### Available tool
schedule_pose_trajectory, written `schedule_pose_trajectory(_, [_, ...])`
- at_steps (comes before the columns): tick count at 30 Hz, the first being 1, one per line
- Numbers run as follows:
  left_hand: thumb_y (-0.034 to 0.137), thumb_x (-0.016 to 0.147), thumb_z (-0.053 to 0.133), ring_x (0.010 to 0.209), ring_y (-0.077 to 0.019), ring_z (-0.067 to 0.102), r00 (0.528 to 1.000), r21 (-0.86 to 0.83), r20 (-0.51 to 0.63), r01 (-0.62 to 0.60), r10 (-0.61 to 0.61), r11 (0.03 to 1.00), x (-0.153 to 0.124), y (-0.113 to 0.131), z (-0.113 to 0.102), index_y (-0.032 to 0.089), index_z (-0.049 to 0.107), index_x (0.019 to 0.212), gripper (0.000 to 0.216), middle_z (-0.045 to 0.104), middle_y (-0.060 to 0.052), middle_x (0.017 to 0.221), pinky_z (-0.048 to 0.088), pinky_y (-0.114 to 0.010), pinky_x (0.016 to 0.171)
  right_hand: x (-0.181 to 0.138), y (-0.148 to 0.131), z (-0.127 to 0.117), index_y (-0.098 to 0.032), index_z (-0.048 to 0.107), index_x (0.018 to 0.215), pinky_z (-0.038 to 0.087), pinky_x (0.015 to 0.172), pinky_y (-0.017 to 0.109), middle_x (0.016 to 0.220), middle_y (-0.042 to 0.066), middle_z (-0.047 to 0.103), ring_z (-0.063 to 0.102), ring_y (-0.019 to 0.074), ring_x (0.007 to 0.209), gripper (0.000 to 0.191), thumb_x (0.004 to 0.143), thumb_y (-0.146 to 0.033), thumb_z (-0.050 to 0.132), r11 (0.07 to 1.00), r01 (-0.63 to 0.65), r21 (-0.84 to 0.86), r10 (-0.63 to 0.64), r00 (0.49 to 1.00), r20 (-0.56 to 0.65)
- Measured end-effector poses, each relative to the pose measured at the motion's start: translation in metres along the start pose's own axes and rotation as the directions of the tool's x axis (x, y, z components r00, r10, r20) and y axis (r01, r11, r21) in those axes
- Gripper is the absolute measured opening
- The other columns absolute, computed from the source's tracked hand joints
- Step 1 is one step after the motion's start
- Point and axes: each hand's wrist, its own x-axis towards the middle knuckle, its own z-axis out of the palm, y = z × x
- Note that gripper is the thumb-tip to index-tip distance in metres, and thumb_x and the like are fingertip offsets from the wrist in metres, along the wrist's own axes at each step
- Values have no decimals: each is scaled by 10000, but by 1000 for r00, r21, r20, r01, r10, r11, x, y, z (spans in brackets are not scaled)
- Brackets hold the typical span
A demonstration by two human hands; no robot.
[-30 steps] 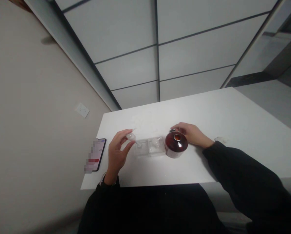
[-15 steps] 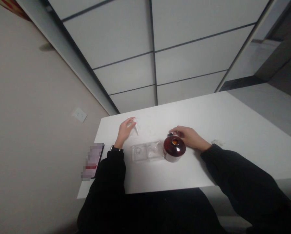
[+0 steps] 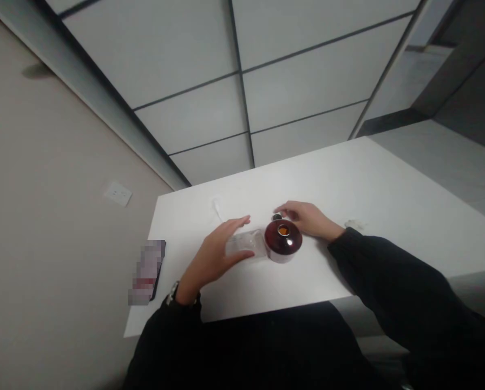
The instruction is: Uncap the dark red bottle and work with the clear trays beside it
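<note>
Change over the last half-second: your left hand (image 3: 215, 257) is no longer out at the far side of the white table (image 3: 388, 184) with the small white piece (image 3: 218, 207). That piece is now lying alone on the tabletop, well apart from your fingers. The hand is coming back over the clear container (image 3: 248, 244), fingers spread wide across its top and thumb along its near side. So the left hand is now free and is attending to the container, which is sitting just beside the dark red jar (image 3: 283, 244), apparently touching it.

Your right hand (image 3: 305, 219) is staying behind the jar, fingers loosely curved, with the tips reaching toward a small dark cap (image 3: 277, 216). Whether they are pinching it cannot be told.

Hard to read: the left hand is covering the container's left half, so its contents are not showing. The jar's open mouth is showing only an orange glint. The phone (image 3: 147, 271) at the table's left edge is blurred out. A small white scrap (image 3: 353, 223) near your right sleeve is too small to identify.
</note>
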Motion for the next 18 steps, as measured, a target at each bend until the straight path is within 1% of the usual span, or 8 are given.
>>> schedule_pose_trajectory(2, [495,1016,686,1378,-314,631,999,111,-31,31,-28,993,-9,19,12,260,525,1538,594,657,-122,1506,516,-544,1182,0,1,0,-225,774,1167,435,709,306,941,46,751,610,172,717,290,906,-340,723,1000,5,1,-5,1000,-6])
schedule_pose_trajectory(4, [421,1048,648,1327,-299,672,997,159,-62,65,-56,985,-13,25,22,257,546,1511,501,693,-111,1460,543,-536,1155,0,1,0,-223,768,1182,439,707,306,947,48,753,610,171,711,303,907,-341,723,1000,9,8,-9,1000,-3])
schedule_pose_trajectory(6, [376,1059,633,1292,-275,701,995,151,-79,71,-59,986,-14,22,27,260,559,1494,456,718,-96,1429,567,-506,1135,0,1,1,-217,766,1185,439,705,307,949,50,754,610,171,709,311,907,-353,729,1000,3,13,-3,1000,-1])
schedule_pose_trajectory(9, [360,1056,640,1273,-260,717,993,130,-112,57,-42,990,-13,16,30,247,593,1459,421,739,-90,1399,597,-465,1095,0,1,1,-213,764,1186,437,705,308,952,52,755,609,170,710,317,904,-356,740,1000,-13,14,13,1000,-4])
schedule_pose_trajectory(12, [374,1059,635,1228,-263,734,989,119,-140,56,-39,991,-12,16,30,247,629,1424,387,764,-88,1346,609,-468,1065,0,0,0,-216,760,1191,441,716,314,955,50,750,609,172,720,320,903,-355,745,1000,-19,16,18,1000,10])
schedule_pose_trajectory(14, [386,1057,637,1193,-260,745,989,89,-143,60,-47,994,-12,18,30,258,665,1374,343,780,-79,1304,612,-466,1051,0,-3,-2,-212,748,1216,452,725,325,979,57,745,608,176,727,355,904,-382,751,999,-15,35,14,1000,24])
schedule_pose_trajectory(16, [399,1044,659,1161,-259,755,987,49,-142,76,-69,996,-11,19,29,266,702,1300,291,795,-68,1256,615,-463,1037,-2,-9,-7,-205,738,1237,472,737,342,1022,77,739,604,182,735,372,928,-411,725,997,2,74,-3,1000,17])
schedule_pose_trajectory(18, [419,1026,685,1135,-264,763,984,27,-150,97,-92,995,-11,17,29,268,721,1243,266,805,-61,1214,612,-475,1035,-4,-16,-11,-210,743,1223,497,762,367,1072,101,735,614,198,771,338,987,-431,644,991,22,132,-19,999,-26])
